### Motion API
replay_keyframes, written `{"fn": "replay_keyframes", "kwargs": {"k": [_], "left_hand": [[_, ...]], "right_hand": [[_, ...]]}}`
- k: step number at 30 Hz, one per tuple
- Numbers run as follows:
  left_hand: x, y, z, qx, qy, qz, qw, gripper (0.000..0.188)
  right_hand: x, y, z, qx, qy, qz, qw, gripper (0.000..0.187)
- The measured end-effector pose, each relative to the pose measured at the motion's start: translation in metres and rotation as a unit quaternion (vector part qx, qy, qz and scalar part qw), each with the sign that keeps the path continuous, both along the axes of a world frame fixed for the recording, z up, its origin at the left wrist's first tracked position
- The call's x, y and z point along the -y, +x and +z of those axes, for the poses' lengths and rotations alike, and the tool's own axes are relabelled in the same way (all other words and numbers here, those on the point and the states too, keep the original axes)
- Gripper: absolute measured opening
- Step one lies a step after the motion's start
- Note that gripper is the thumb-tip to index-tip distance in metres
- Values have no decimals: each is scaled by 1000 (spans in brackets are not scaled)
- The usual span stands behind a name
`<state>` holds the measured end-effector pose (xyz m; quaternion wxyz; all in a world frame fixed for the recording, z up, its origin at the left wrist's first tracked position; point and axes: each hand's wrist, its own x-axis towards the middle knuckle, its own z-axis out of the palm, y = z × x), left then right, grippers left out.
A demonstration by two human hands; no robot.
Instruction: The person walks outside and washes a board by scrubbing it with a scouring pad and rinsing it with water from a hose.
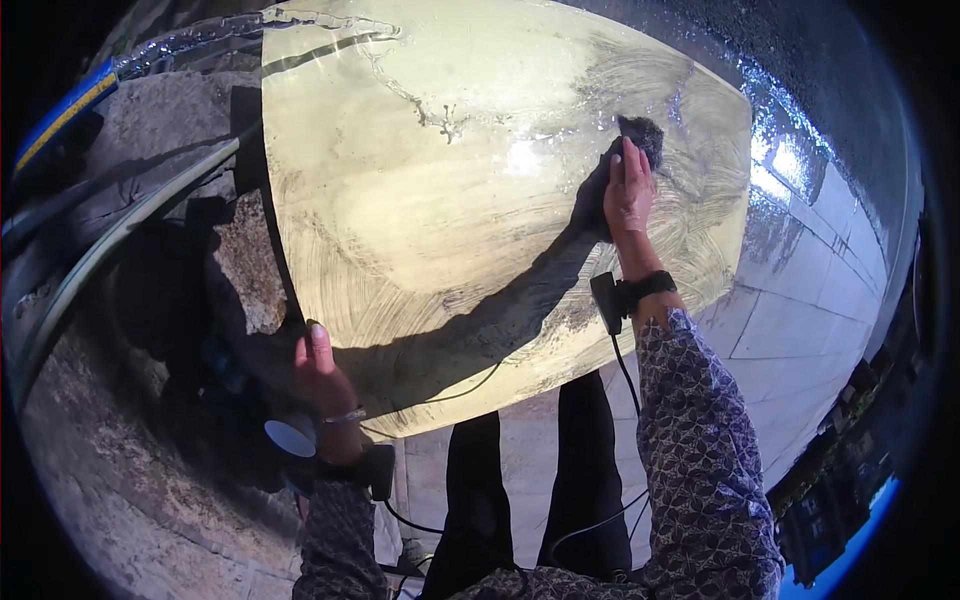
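The right hand (628, 190) lay flat, fingers together, pressed on a dark scrubbing pad (640, 135) near the far right edge of a large pale metal tray (450, 200). The left hand (318, 370) curled around the tray's near left rim, steadying it. Wet, swirled scrub marks and streaks of suds covered the tray's surface, and the arm's shadow fell across it. The tray stood tilted against a rough stone kerb (245, 270) on the left. A hose (120, 230) ran past there, and wet paving slabs (800, 310) gleamed in sunlight on the right.
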<state>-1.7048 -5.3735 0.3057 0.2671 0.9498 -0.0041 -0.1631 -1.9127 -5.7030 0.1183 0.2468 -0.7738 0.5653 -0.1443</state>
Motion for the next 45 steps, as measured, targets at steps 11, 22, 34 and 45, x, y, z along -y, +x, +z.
{"fn": "replay_keyframes", "kwargs": {"k": [11, 22, 34, 45], "left_hand": [[-13, 4, 0, 56, 96, -82, 990, 42], [-18, -3, -15, 74, -53, -24, 996, 32], [-27, -11, -25, 72, -194, -6, 978, 24], [63, 66, -21, -40, -212, 16, 976, 51]], "right_hand": [[10, 126, 36, 100, -32, 101, 989, 34], [-82, 325, 125, 159, -138, 458, 864, 42], [-165, 228, 143, 175, -31, 602, 778, 43], [-80, 246, 102, 102, -95, 432, 891, 40]]}}
